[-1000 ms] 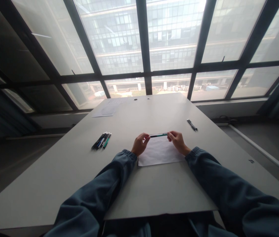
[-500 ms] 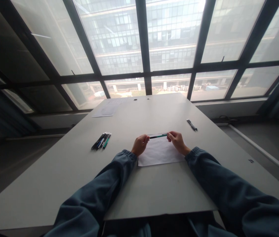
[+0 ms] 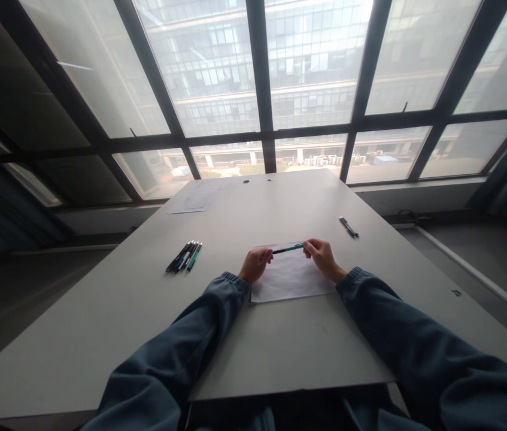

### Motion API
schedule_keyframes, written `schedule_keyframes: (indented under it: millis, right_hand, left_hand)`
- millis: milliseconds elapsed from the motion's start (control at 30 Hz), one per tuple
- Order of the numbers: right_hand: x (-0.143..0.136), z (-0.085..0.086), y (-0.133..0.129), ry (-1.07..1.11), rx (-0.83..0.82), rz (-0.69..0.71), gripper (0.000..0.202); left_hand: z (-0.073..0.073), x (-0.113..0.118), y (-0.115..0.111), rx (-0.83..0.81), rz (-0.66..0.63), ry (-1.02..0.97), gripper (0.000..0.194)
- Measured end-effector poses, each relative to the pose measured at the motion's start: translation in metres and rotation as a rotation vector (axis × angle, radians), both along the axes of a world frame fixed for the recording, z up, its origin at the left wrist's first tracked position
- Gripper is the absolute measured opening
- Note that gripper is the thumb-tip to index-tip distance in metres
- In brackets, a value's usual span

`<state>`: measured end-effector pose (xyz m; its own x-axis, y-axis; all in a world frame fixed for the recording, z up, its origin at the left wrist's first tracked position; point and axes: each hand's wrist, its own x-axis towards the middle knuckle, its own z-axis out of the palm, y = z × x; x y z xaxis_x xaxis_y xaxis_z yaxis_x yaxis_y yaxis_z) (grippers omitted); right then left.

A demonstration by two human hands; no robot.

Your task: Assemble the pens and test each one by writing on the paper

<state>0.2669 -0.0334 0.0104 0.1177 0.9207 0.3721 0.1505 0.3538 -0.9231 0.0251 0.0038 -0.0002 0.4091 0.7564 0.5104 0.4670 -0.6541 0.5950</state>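
Broad white table (image 3: 114, 335) beneath the bare left hand (image 3: 256, 264) and bare right hand (image 3: 322, 257), near edge partly hidden by dark-blue fabric sleeves (image 3: 388, 320) | white rectangular paper sheet (image 3: 293, 279) below the hands, sides partly covered | both hands pinched closed on opposite ends of a slim green-and-black pen (image 3: 288, 249), held between them, ends covered, finer detail indistinct

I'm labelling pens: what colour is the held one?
The pen is green and black, seen in head view.
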Motion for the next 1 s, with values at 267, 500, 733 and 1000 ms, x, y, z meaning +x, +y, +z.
schedule_keyframes:
  millis: [267,500,733,1000]
  right_hand:
    - [0.000,-0.001,0.000,0.007,0.001,0.014,0.034]
    - [0.000,-0.004,0.002,0.003,0.001,0.018,0.034]
    - [0.003,-0.010,0.006,-0.003,0.026,0.009,0.035]
    - [0.003,-0.009,0.005,0.007,0.034,0.003,0.035]
  left_hand:
    - [-0.001,0.002,-0.001,-0.032,0.016,-0.140,0.028]
    - [0.002,0.002,-0.004,-0.056,-0.008,-0.126,0.031]
    - [0.002,0.002,-0.005,-0.077,-0.085,-0.172,0.029]
    - [0.002,0.001,-0.005,-0.050,-0.106,-0.174,0.026]
